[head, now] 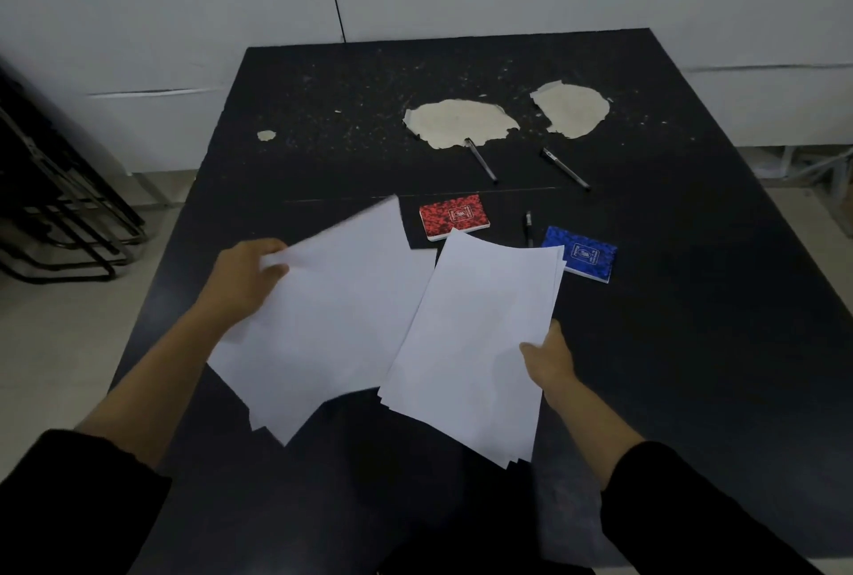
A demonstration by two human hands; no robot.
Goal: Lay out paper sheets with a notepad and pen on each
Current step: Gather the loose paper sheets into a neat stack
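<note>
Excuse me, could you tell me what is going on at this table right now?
A person stands at a black table and holds white paper in both hands: the left hand grips a few sheets, the right hand holds a small stack. No sheet is laid out flat yet. A red notepad, a blue notepad and three pens lie farther back on the table, untouched.

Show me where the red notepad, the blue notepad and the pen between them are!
red notepad (453,217): head view, middle of its cover.
blue notepad (580,253): head view, middle of its cover.
pen (529,228): head view, middle of its dark barrel.
</note>
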